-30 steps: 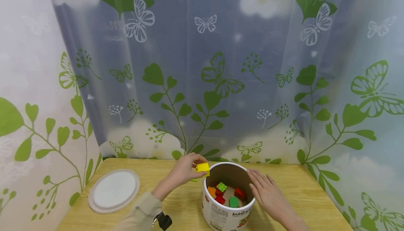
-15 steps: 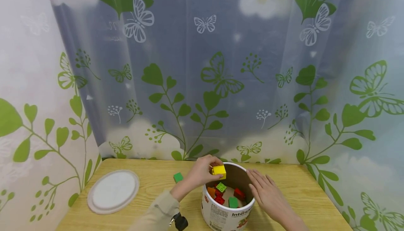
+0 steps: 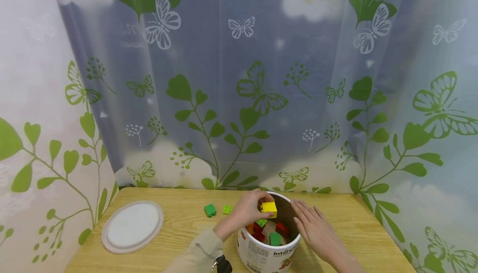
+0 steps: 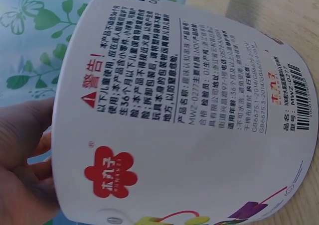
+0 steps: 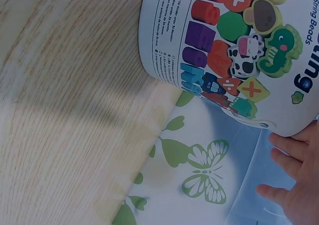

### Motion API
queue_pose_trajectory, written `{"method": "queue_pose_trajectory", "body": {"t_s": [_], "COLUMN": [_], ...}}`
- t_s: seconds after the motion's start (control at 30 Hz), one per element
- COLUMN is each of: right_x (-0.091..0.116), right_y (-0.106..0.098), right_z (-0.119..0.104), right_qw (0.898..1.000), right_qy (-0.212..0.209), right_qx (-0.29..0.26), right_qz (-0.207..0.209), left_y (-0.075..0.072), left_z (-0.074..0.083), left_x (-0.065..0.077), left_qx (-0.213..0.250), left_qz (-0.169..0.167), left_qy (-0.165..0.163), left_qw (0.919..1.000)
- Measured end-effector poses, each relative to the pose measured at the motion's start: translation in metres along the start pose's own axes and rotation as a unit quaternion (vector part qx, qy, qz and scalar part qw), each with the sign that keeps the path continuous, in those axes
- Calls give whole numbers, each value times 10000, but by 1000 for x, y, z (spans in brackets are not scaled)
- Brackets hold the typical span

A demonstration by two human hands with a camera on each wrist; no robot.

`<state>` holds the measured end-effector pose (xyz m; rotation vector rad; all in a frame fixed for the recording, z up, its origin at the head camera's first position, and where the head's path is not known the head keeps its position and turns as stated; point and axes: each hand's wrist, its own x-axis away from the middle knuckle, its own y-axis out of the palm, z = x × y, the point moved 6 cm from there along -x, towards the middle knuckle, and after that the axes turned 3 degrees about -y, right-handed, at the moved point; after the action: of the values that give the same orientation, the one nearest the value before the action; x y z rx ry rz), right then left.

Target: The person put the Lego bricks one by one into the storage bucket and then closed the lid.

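Note:
My left hand (image 3: 247,210) pinches a yellow toy brick (image 3: 270,209) over the mouth of a white cylindrical bucket (image 3: 257,253). In the left wrist view the printed bucket wall (image 4: 164,150) fills most of the picture and hides the brick. Against the right side of the rim, my right hand (image 3: 317,235) rests with its fingers straight. The right wrist view has this hand (image 5: 299,172) touching the bucket's edge. Inside the bucket lie a green brick (image 3: 275,239), a red brick (image 3: 281,229) and several others, partly hidden by the left hand.
On the wooden table (image 3: 186,231), a green brick (image 3: 210,210) and a light green brick (image 3: 227,209) lie left of the bucket. Farther left is a round white lid (image 3: 133,225). A patterned curtain (image 3: 239,140) hangs behind the table.
My left hand has carried the yellow brick rightward from beside the rim to over the bucket's opening, uncovering two green bricks on the table. The right hand has stayed at the rim.

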<state>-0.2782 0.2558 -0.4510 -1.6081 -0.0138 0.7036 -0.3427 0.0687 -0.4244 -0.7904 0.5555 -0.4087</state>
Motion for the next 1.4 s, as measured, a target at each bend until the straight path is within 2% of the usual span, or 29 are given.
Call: {"method": "queue_pose_trajectory", "body": {"t_s": [0.23,0.5,0.63,0.8,1.0,1.27,1.4], "right_x": [0,0,0,0,0,1,0], "right_y": [-1,-1,-1,-3,-2,0,-1], "right_z": [-2,-1,-2,-3,-3,-1,-2], "right_qw": [10000,10000,9999,9999,9999,9999,9998], "right_qy": [20,5,-31,-52,-33,-46,-59], "right_qx": [-9,-29,-52,-53,-40,-25,-52], "right_qz": [-52,44,97,135,110,163,180], "left_y": [11,15,17,14,2,-18,-29], "left_z": [-3,0,0,-2,-4,-9,-15], "left_x": [-1,-2,-2,-1,1,8,13], "left_qx": [-133,-600,-672,-234,266,777,1022], "left_qz": [-267,-452,-455,-315,136,675,804], "left_qy": [-25,145,166,64,112,365,288], "left_qw": [9996,9971,9966,9992,9995,9940,9911]}}
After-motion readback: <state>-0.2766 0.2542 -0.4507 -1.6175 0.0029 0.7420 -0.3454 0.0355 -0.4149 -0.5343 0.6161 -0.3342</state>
